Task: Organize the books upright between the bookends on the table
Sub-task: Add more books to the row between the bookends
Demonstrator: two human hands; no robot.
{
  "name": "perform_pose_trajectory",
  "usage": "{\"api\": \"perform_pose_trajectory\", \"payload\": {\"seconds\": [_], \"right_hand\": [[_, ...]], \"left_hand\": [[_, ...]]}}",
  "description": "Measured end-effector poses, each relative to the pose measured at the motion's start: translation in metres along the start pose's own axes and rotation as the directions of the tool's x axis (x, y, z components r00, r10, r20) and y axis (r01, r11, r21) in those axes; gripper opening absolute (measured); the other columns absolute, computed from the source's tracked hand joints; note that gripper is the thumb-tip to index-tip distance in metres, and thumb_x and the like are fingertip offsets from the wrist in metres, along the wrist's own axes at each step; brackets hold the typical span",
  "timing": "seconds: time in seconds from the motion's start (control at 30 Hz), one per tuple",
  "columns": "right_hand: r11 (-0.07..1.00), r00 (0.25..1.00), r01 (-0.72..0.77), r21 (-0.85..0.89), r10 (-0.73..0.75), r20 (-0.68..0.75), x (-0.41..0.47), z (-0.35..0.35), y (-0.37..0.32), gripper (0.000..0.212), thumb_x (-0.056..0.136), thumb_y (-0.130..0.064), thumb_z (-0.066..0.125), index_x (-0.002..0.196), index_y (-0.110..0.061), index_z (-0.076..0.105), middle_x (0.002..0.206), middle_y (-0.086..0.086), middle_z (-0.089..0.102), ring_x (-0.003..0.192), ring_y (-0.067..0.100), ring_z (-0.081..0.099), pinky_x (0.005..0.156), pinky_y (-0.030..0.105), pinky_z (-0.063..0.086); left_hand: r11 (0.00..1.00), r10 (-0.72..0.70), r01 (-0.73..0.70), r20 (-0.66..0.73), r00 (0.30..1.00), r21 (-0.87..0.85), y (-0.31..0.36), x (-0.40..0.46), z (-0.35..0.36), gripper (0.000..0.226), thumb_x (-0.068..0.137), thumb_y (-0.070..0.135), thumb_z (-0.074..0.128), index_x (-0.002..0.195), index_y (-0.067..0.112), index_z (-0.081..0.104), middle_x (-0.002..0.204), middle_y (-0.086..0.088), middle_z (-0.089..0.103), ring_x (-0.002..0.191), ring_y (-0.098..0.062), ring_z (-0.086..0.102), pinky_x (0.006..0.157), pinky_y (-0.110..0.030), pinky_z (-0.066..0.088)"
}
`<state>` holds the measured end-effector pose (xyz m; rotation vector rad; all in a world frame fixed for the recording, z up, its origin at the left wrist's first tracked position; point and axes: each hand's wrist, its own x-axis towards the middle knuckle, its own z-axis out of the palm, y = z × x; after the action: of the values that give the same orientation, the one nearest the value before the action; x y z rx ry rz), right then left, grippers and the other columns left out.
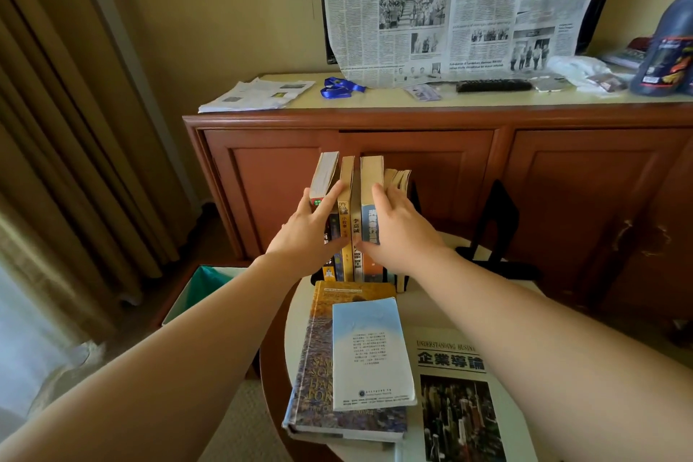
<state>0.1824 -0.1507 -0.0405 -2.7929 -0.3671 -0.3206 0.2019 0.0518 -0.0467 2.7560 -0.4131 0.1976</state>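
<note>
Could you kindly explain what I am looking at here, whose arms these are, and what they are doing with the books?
There is no machine: a person wears a camera on the head, so the single picture looks forward and down along both bare arms. The left hand and right hand press with straight fingers against a row of upright books on a round table; neither hand grips anything. A black bookend stands apart to the right. Nearer the camera, a pale blue book lies flat on a larger hardcover, with a business textbook beside them. Behind stands a wooden cabinet.
</note>
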Motion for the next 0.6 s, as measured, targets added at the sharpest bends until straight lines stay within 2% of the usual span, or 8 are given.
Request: {"api": "perform_pose_trajectory", "payload": {"seconds": [0.07,0.2,0.3,0.37,0.4,0.47,0.53,0.6], "right_hand": [[1.000,0.998,-0.009,-0.001,0.009,0.066,0.002,-0.007,-0.001,0.114,0.088,-0.063,0.070,0.163,-0.018,-0.003,0.170,0.016,0.014,0.158,0.034,0.015,0.119,0.051,0.038],[0.998,0.990,-0.011,-0.054,0.018,0.137,-0.018,-0.021,-0.009,0.117,0.091,-0.062,0.066,0.164,-0.015,-0.013,0.174,0.013,-0.003,0.160,0.032,-0.003,0.127,0.054,0.014],[0.999,0.998,0.035,-0.010,-0.034,0.045,-0.063,-0.016,-0.012,0.099,0.097,-0.048,0.065,0.165,-0.016,0.002,0.174,0.010,0.004,0.160,0.029,0.000,0.129,0.050,0.017],[0.998,0.999,0.049,0.043,-0.049,0.014,-0.095,-0.002,-0.008,0.087,0.097,-0.046,0.065,0.165,-0.019,0.017,0.171,0.006,0.017,0.158,0.026,0.016,0.124,0.043,0.028],[0.997,1.000,0.009,0.074,-0.011,0.024,-0.111,0.006,-0.006,0.082,0.097,-0.048,0.065,0.163,-0.020,0.024,0.167,0.003,0.027,0.153,0.025,0.030,0.117,0.041,0.038],[0.970,0.980,-0.186,0.154,0.170,0.106,-0.137,0.018,-0.003,0.074,0.093,-0.059,0.065,0.153,-0.023,0.041,0.150,-0.001,0.049,0.126,0.020,0.056,0.092,0.034,0.054],[0.880,0.903,-0.406,0.245,0.344,0.258,-0.156,0.028,-0.005,0.068,0.088,-0.070,0.066,0.134,-0.021,0.057,0.122,-0.002,0.064,0.097,0.017,0.064,0.067,0.028,0.048],[0.795,0.854,-0.500,0.344,0.386,0.350,-0.166,0.034,-0.007,0.050,0.090,-0.066,0.068,0.095,-0.016,0.063,0.086,-0.004,0.064,0.073,0.015,0.062,0.055,0.025,0.038]], "left_hand": [[0.998,-0.035,0.033,0.027,0.999,0.053,-0.001,-0.002,0.000,0.114,0.093,0.053,0.072,0.150,0.064,-0.026,0.174,-0.016,0.002,0.152,-0.045,0.032,0.112,-0.068,0.042],[0.995,-0.100,0.100,0.000,0.995,-0.010,0.013,-0.030,0.000,0.112,0.096,0.049,0.071,0.156,0.054,-0.024,0.175,-0.012,-0.002,0.158,-0.040,0.020,0.122,-0.066,0.028],[0.977,-0.177,0.166,-0.070,0.982,-0.135,0.026,-0.064,0.014,0.103,0.096,0.045,0.070,0.166,0.036,-0.006,0.175,-0.014,0.003,0.161,-0.035,0.007,0.126,-0.062,0.015],[0.949,-0.275,0.272,0.005,0.962,-0.158,0.030,-0.087,0.028,0.083,0.098,0.048,0.063,0.164,0.024,0.019,0.175,-0.015,0.002,0.161,-0.034,-0.005,0.127,-0.063,0.007],[0.941,-0.303,0.310,0.069,0.951,-0.137,0.030,-0.100,0.037,0.073,0.099,0.050,0.060,0.160,0.023,0.030,0.175,-0.014,0.002,0.161,-0.035,-0.008,0.127,-0.063,0.004],[0.948,-0.278,0.294,0.137,0.951,-0.121,0.030,-0.124,0.054,0.064,0.100,0.052,0.055,0.157,0.027,0.040,0.175,-0.008,0.007,0.161,-0.036,-0.011,0.125,-0.064,-0.001],[0.962,-0.216,0.232,0.123,0.969,-0.141,0.030,-0.144,0.066,0.060,0.103,0.052,0.050,0.157,0.028,0.042,0.174,0.000,0.013,0.161,-0.034,-0.011,0.125,-0.064,-0.005],[0.971,-0.172,0.193,0.143,0.975,-0.144,0.036,-0.155,0.069,0.058,0.108,0.054,0.040,0.159,0.026,0.040,0.174,0.004,0.014,0.161,-0.028,-0.012,0.126,-0.062,-0.009]]}}
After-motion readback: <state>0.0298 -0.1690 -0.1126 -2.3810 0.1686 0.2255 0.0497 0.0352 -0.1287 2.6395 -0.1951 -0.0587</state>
